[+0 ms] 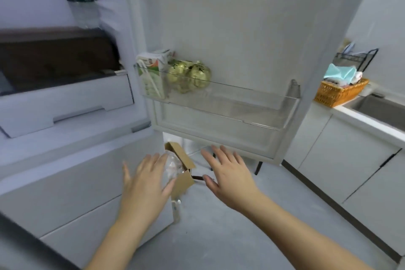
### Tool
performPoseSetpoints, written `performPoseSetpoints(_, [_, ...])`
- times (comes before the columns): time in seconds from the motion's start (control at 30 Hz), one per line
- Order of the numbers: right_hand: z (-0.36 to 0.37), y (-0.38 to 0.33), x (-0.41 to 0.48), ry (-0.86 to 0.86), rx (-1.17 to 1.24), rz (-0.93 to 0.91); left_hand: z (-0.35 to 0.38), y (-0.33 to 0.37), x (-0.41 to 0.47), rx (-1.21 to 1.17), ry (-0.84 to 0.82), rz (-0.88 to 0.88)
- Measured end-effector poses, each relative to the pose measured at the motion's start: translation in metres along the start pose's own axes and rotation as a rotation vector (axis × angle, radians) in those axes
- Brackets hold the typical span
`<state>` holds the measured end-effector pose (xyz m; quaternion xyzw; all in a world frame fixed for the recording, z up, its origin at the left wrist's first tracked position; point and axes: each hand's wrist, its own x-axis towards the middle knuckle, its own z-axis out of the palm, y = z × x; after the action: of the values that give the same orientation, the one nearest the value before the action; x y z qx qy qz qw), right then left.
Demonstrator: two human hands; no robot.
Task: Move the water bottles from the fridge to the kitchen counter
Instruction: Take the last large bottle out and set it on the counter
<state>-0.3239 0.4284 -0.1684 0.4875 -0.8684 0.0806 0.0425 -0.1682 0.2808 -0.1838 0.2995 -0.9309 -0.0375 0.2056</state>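
Observation:
A clear water bottle (81, 0) with a dark green label stands inside the fridge at the upper left, its top cut off by the frame edge. The fridge door (241, 17) hangs open in the middle of the view. Both my hands are held out low in front of me with fingers spread and nothing in them. My left hand (146, 180) hovers by the fridge's lower front, and my right hand (228, 173) is below the door shelf. The kitchen counter (359, 116) runs along the right side.
The clear door shelf (252, 98) holds a drink carton (151, 74) and a bag of yellow-green fruit (188, 76). A cardboard box (182, 169) lies on the floor between my hands. On the counter stand an orange basket (339, 92), a sink (381, 107) and a black rack (355, 57).

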Motion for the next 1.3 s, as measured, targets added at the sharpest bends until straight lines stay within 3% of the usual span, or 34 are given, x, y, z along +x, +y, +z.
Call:
performPoseSetpoints(0.3, [0.015, -0.119, 0.095, -0.032, 0.057, -0.101, -0.043, -0.132, 0.040, -0.004, -0.005, -0.111])
performPoseSetpoints(0.67, [0.015, -0.199, 0.239, -0.017, 0.117, -0.230, -0.069, -0.220, 0.118, 0.100, 0.059, -0.229])
performPoseSetpoints(0.9, [0.004, -0.259, 0.350, 0.034, 0.220, -0.208, -0.088, -0.267, 0.190, 0.198, 0.080, -0.291])
performPoseSetpoints(1.03, [-0.009, -0.281, 0.409, 0.089, 0.222, -0.177, -0.098, -0.297, 0.232, 0.230, 0.086, -0.260])
performPoseSetpoints(1.3, [-0.027, -0.293, 0.487, 0.161, 0.068, -0.183, -0.128, -0.339, 0.326, 0.246, 0.271, -0.116])
